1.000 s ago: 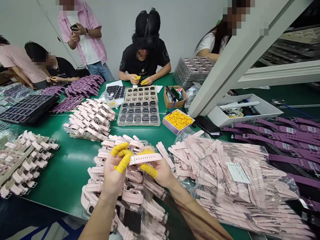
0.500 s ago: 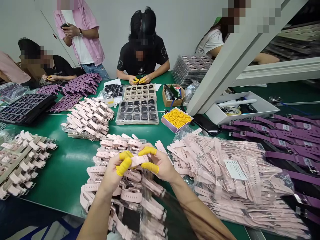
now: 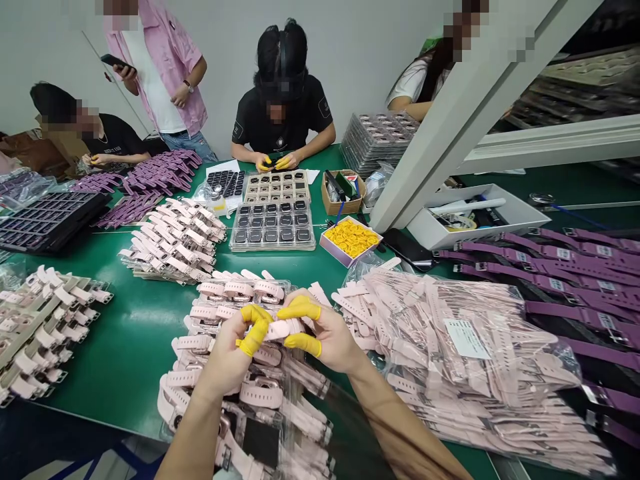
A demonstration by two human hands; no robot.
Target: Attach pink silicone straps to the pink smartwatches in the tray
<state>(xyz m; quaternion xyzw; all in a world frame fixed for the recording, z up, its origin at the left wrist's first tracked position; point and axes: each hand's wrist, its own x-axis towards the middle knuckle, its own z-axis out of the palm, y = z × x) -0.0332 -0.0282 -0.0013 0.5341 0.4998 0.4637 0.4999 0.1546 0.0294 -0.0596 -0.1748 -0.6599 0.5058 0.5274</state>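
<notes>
Both of my hands work at a pale pink watch strap [image 3: 279, 330], above a tray of pink-strapped watches [image 3: 260, 395]. My left hand [image 3: 235, 343], with yellow finger cots on its fingertips, pinches the strap's left end. From the other side, my right hand [image 3: 325, 330] grips it between thumb and fingers, also in yellow cots. Part of the strap is hidden behind the fingers, and I cannot tell whether a watch case is attached. To the right of my right hand lies a large heap of pink straps in clear plastic bags [image 3: 467, 339].
An open box of yellow finger cots [image 3: 350, 239] stands ahead. Trays of watch cases [image 3: 273, 225], pink watch stacks [image 3: 173, 237] and purple straps [image 3: 565, 267] cover parts of the green table [image 3: 135, 320]. A slanted grey post [image 3: 460, 127] rises at right. Co-workers sit opposite.
My left fingers have shifted slightly along the strap, and more of its end shows. The standing person has lowered one hand and moved the phone left.
</notes>
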